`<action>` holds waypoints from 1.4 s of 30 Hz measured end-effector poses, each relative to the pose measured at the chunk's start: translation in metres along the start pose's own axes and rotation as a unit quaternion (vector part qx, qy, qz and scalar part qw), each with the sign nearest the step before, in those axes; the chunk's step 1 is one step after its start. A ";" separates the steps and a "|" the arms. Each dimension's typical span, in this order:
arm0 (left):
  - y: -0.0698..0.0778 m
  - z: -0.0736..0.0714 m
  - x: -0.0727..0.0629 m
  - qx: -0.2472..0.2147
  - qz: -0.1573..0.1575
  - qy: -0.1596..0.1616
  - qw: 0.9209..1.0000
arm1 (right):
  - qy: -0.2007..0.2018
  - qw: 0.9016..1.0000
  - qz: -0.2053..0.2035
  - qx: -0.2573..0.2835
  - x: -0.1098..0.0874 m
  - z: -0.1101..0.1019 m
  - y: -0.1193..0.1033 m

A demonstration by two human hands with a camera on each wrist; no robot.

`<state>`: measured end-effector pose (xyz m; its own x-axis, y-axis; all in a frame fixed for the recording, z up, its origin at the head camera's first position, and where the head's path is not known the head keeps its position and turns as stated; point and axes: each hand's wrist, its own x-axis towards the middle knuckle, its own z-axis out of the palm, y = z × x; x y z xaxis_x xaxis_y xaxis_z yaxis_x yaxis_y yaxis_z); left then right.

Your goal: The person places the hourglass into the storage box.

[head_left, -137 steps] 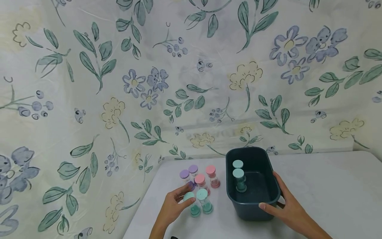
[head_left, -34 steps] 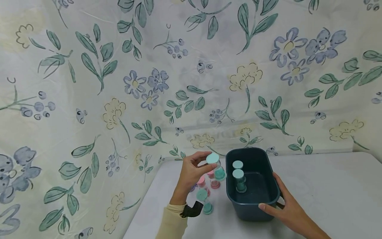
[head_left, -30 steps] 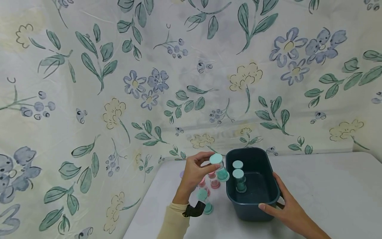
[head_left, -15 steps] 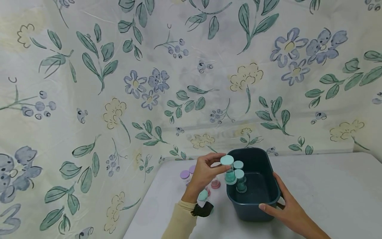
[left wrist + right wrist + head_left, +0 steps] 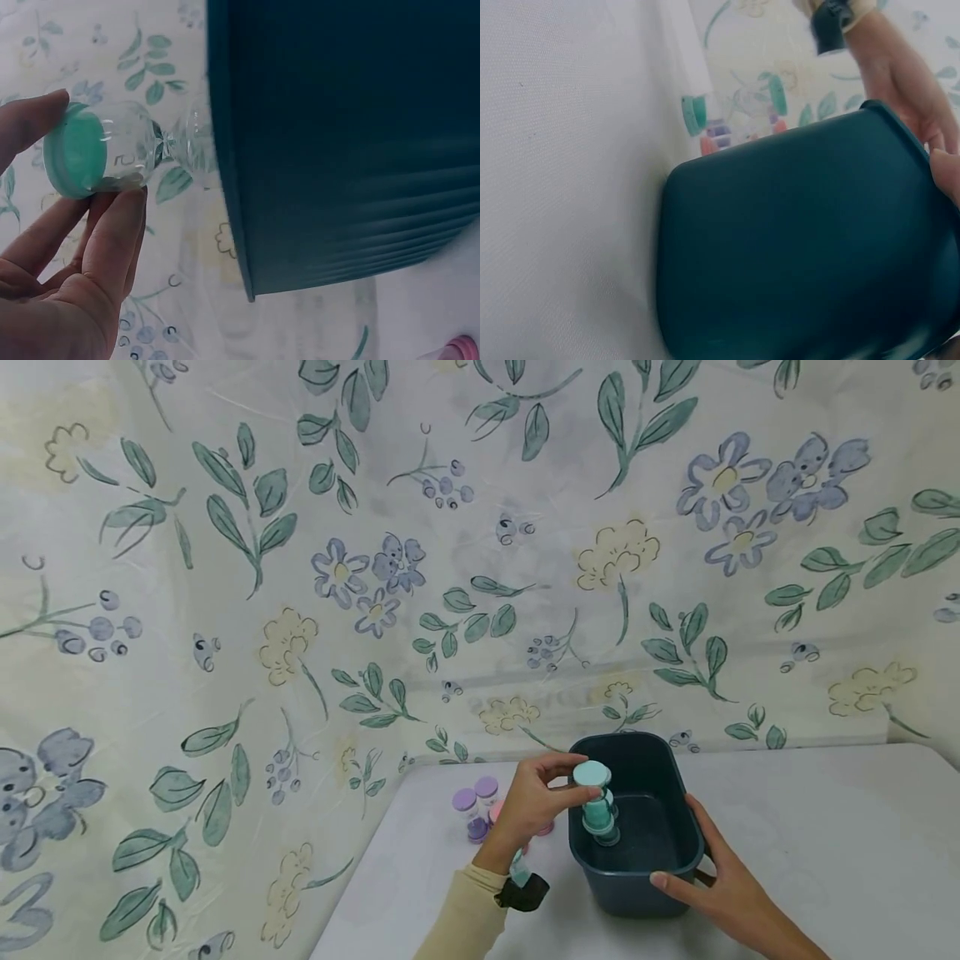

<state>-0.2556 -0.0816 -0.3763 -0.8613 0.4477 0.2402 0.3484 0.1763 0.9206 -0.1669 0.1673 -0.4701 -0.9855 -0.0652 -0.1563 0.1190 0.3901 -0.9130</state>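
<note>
My left hand pinches a sand timer with mint caps between thumb and fingers, over the left side of a dark teal bin. In the left wrist view the timer shows its clear glass waist, with its far end behind the rim of the bin. Mint-capped timers standing inside the bin are mostly hidden behind the held one. My right hand grips the bin's right side, thumb on the front rim. The right wrist view shows the thumb at the edge.
Left of the bin, purple-capped sand timers stand on the white table. Pink-capped ones and a mint one are partly hidden by the left arm. A floral cloth hangs behind.
My left hand has picked up a mint sand timer from the table, carried it right and lowered it over the bin's left side. The right hand keeps its hold.
</note>
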 end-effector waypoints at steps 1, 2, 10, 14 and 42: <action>-0.002 0.001 0.000 0.007 -0.003 -0.003 1.000 | -0.001 1.000 0.000 0.001 0.000 0.000 0.000; -0.004 0.003 -0.001 0.015 -0.007 -0.004 1.000 | -0.002 1.000 0.000 0.003 0.000 0.000 0.001; -0.014 0.010 0.000 0.067 -0.026 -0.012 0.997 | -0.001 1.000 -0.016 0.009 -0.002 -0.002 0.001; -0.015 0.013 -0.001 0.100 -0.037 -0.016 0.994 | 0.000 1.000 -0.017 0.004 -0.002 -0.002 0.000; -0.005 0.026 0.009 0.363 -0.030 -0.133 0.922 | -0.010 1.000 -0.014 0.010 -0.002 -0.002 0.001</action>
<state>-0.2559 -0.0553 -0.3869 -0.7996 0.6001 0.0223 0.5415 0.7044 0.4589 -0.1647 0.1702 -0.4700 -0.9860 -0.0945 -0.1374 0.0934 0.3694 -0.9246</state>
